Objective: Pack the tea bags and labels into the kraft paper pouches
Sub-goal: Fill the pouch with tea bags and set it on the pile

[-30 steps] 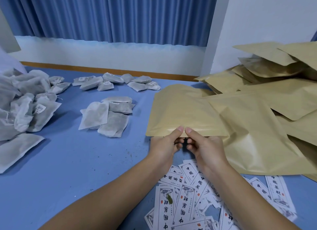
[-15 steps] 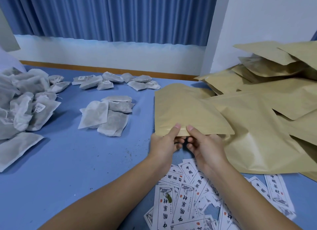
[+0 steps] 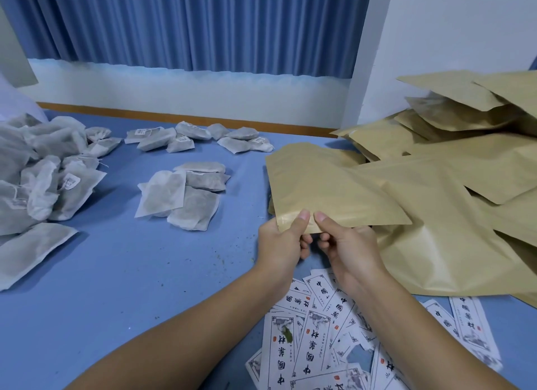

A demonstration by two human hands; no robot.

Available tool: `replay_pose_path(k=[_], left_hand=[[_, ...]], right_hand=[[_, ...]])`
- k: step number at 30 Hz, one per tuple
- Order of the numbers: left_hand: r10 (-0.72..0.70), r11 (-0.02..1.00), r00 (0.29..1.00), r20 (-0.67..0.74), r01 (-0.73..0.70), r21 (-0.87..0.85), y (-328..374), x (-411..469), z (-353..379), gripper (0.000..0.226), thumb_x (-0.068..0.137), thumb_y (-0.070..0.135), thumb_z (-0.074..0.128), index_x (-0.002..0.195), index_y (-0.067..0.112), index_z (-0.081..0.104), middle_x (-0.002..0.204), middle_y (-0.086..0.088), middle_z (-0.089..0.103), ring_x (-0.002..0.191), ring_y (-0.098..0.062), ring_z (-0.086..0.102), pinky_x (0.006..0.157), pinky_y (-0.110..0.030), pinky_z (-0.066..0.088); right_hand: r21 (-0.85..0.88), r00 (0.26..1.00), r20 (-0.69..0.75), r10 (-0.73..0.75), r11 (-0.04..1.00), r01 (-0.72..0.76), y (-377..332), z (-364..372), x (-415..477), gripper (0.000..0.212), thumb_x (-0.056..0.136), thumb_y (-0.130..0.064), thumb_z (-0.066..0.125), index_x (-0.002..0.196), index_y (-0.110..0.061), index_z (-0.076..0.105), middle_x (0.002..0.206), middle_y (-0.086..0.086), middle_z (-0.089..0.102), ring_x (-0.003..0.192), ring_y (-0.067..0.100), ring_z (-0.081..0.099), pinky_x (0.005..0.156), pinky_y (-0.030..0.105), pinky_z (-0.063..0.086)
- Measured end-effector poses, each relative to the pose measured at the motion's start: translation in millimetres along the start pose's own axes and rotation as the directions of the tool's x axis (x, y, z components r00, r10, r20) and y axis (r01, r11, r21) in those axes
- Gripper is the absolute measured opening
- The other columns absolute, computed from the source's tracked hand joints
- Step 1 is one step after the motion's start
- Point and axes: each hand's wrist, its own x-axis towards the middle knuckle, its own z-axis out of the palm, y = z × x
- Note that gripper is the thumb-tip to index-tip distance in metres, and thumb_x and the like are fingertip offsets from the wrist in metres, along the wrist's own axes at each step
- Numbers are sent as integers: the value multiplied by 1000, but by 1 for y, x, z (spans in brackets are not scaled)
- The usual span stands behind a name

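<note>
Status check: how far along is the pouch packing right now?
Done: cannot tell; no pouch in the heap is visibly packed. In hand: left hand and right hand pinch one kraft pouch by its near edge. Left: tea bags and labels lie loose on the table.

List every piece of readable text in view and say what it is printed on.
"中国茶社": large characters on the paper labels, seen upside down; reading uncertain.
Red seal marks and small print on those labels: too small to read.
Tea bag tags: blurred.
Held kraft pouch: no text.
</note>
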Motion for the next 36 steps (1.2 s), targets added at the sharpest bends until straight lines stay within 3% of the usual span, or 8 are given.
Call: replay_pose_path(k=[4,7,10,22,26,31,34,36], left_hand=[[5,1000,1000,-26,-4,25,3,2,0,31,96,29,66,69,14,58,53,-6,50,40,-17,39,39,-22,30],[-11,1000,1000,-11,12,27,7,5,-3,41,101,38,55,73,9,58,48,-6,48,41,-19,37,41,-23,25],[30,995,999,-10,-29,90,8,8,-6,47,102,42,51,69,8,53,41,3,45,36,-13,31,39,-19,23],[10,1000,1000,-14,-10,-20,13,7,-7,22,94,14,66,80,11,50,47,1,33,38,-13,27,40,-17,19],[57,998,996,-72,-58,0,10,3,-7,25,98,28,62,82,11,55,47,-2,45,38,-18,41,41,-24,32],[49,997,996,-76,-53,-54,12,4,-4,19,101,18,57,91,2,59,49,-6,54,42,-21,51,42,-27,45],[-50,990,997,-63,41,-138,17,4,-9,12,98,10,58,95,-1,59,58,-13,58,47,-27,57,44,-29,48],[-150,954,988,-34,136,-268,21,4,-12,11,92,3,54,101,-2,59,80,-17,64,67,-31,66,54,-34,57]], right_hand=[[-6,999,-5,-37,999,37,1,3,-2,29,82,-10,81,63,-12,59,55,1,50,50,13,46,53,23,46],[38,998,15,-56,998,55,0,3,-5,10,86,-10,77,84,-9,68,67,2,60,52,12,47,47,22,44],[16,999,26,-33,999,33,-2,3,-5,13,89,-15,75,91,-4,68,70,7,58,53,12,47,45,22,40],[68,998,-45,33,997,-30,-9,-4,1,16,99,-27,61,95,-11,64,67,3,64,47,14,55,44,26,44],[91,1000,-14,16,996,-15,-9,-4,2,16,101,-24,60,99,-8,63,65,1,66,48,14,59,49,25,51],[56,998,-53,23,998,-20,-16,-10,4,19,103,-31,53,101,-14,61,70,4,70,52,17,64,48,28,45],[57,998,-55,-7,998,11,-21,-17,8,21,106,-29,48,101,-13,62,71,2,74,56,17,69,56,30,49],[26,999,-36,10,1000,-9,-21,-20,8,21,106,-26,47,102,-11,62,75,3,75,60,18,71,61,32,51]])
